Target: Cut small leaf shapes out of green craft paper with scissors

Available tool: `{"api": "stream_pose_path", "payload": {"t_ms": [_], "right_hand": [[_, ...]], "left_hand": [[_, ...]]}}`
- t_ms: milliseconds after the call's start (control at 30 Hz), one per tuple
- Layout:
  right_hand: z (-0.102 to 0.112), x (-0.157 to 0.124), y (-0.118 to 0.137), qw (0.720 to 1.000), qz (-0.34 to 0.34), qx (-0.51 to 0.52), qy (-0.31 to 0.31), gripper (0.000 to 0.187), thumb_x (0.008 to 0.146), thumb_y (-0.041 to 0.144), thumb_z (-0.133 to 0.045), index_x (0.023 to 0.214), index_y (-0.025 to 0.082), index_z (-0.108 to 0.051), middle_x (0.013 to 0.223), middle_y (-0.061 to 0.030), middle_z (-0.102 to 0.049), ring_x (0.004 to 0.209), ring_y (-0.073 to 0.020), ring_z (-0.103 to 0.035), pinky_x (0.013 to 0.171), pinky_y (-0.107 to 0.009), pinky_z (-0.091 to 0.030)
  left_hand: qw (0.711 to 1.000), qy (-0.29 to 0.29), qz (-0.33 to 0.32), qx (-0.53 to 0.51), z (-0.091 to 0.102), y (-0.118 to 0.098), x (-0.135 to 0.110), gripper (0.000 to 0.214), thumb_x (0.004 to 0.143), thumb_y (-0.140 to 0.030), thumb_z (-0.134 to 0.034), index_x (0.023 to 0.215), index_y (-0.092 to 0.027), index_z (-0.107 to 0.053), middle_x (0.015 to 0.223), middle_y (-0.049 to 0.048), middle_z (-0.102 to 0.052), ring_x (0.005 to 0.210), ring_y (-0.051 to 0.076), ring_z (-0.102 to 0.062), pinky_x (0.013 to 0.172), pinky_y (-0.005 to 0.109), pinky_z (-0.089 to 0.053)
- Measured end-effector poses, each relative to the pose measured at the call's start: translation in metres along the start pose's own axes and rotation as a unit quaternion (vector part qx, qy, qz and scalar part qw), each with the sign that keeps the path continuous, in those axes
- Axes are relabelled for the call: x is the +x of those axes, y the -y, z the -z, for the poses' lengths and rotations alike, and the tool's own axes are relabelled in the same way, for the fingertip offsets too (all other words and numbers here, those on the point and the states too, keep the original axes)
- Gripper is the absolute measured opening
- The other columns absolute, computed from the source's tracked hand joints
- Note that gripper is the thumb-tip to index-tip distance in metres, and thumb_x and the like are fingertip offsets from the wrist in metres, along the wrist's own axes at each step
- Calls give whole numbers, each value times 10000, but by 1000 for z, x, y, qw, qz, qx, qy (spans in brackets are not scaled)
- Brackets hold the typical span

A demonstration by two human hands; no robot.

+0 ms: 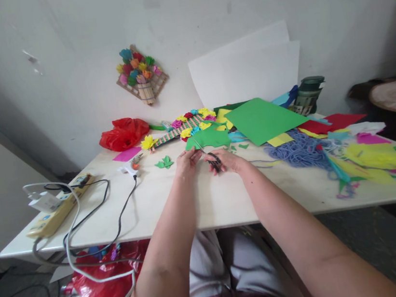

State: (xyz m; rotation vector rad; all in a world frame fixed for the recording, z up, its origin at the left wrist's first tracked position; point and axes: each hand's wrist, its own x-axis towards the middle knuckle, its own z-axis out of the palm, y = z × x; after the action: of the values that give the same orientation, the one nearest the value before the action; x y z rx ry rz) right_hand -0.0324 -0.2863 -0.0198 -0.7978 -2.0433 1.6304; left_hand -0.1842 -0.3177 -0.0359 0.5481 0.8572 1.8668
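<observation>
With fingers closed on its lower left edge, my left hand (187,163) holds a piece of green paper (214,137). My right hand (228,160) grips a pair of scissors (214,161) by the dark handles. The blades point up and left and lie against the green paper; whether they are apart is too small to tell. Small green scraps (243,146) lie just right of the paper. Left of my hands rest several cut green leaf shapes (164,162). Behind the paper is a woven strip (177,132) decorated with colourful paper flowers (182,121).
A glue gun (131,169) with a black cord and a power strip (58,210) are on the left. A red plastic bag (125,133) sits at the back. Large green paper (265,119), blue-grey yarn (298,150) and coloured paper pieces (377,154) cover the right side.
</observation>
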Motion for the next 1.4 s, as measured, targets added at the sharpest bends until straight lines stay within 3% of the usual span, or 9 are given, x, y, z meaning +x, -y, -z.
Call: {"api": "stream_pose_path", "payload": {"t_ms": [967,1400], "right_hand": [[-9,1,5,999,9,24,-44,309,742,448,-586,682,158,-498,464,48,-495,320,-57,-459,270,-165,-216],[-8,4,-1,998,14,21,-49,334,723,486,-586,692,164,-503,467,58,-482,312,-43,-425,265,-166,-209]], "left_hand": [[1000,19,-16,-4,2,1,3,67,652,-50,-577,684,-105,-558,693,76,-649,715,177,-645,699,285,-499],[1000,25,-17,4,3,1,3,49,656,-73,-589,686,-108,-574,707,80,-653,765,188,-645,736,297,-495]]}}
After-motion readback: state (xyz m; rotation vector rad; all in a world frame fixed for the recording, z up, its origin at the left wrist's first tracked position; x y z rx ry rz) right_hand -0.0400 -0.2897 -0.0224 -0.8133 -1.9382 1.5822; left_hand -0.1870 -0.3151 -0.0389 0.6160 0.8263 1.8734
